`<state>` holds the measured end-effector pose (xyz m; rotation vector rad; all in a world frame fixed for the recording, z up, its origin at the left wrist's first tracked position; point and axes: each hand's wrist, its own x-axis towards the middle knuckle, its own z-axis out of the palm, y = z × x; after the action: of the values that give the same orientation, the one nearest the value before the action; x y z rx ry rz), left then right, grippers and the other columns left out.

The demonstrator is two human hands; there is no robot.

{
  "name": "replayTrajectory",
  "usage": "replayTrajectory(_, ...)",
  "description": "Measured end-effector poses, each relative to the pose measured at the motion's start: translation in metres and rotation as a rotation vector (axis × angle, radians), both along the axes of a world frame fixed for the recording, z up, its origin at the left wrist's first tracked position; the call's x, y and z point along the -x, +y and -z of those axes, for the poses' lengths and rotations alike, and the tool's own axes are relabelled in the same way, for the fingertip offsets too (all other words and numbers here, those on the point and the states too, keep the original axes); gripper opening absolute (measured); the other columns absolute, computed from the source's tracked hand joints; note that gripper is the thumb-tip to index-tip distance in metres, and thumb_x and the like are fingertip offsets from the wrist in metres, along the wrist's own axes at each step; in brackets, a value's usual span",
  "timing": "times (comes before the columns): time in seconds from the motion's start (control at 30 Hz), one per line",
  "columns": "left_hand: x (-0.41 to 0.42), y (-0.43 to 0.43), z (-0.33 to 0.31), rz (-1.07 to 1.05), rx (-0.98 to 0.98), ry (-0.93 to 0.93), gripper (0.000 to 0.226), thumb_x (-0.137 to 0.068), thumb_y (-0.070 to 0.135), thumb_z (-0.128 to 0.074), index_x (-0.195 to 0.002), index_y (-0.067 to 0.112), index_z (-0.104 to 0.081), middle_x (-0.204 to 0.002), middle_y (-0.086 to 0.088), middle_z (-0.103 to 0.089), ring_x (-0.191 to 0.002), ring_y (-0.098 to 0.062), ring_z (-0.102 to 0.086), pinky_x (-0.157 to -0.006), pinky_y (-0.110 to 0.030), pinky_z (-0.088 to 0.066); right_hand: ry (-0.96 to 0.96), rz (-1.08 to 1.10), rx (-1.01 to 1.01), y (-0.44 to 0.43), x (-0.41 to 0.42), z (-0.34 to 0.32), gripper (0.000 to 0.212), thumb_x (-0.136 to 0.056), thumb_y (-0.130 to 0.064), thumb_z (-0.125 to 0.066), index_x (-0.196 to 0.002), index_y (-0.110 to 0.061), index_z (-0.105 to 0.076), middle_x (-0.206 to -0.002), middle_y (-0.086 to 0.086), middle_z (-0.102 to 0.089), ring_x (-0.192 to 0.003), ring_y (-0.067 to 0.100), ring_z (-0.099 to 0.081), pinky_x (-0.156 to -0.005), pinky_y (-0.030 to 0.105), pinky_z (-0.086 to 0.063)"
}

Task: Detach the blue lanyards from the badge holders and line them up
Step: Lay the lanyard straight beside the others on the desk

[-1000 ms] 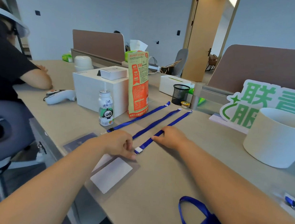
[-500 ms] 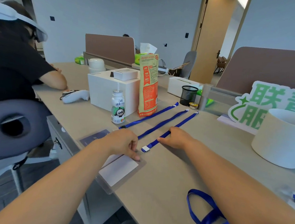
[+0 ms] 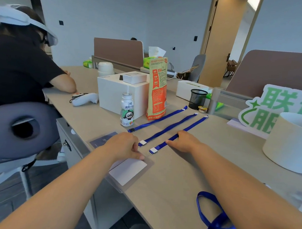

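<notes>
Three blue lanyards lie side by side on the desk: the left one, the middle one and the right one. My right hand lies on the right lanyard and presses it down near its middle. My left hand rests with curled fingers on the edge of a clear badge holder with a white card. A dark badge holder lies partly under my left wrist. Another blue lanyard sits looped at the near right, partly under my right forearm.
A small drink bottle, a tall orange bag and a white box stand just beyond the lanyards. A white round tub and a green sign are at the right. A person sits at the left. The desk edge runs under my left forearm.
The view has shifted, so everything sits further right in it. My hands stay on the right lanyard and the badge holder, with hardly any movement relative to them.
</notes>
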<state>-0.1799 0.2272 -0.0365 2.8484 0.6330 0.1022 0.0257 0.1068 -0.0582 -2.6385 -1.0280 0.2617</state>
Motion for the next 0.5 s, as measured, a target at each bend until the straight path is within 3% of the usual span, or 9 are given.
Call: replayTrajectory(0.5,-0.0034,0.0024,0.0021,0.03,0.099,-0.059,0.033,-0.073,0.047,-0.072,-0.087,0.019,-0.061,-0.091,0.004,-0.059,-0.083,-0.01,-0.054,-0.069,-0.022,-0.043,-0.005,0.019,0.015,-0.0083,-0.0022,-0.0017,0.064,-0.08,-0.059,-0.056,-0.126,-0.014,-0.046,-0.124,0.005,-0.053,-0.11,0.02,-0.051,-0.087,0.031,-0.045)
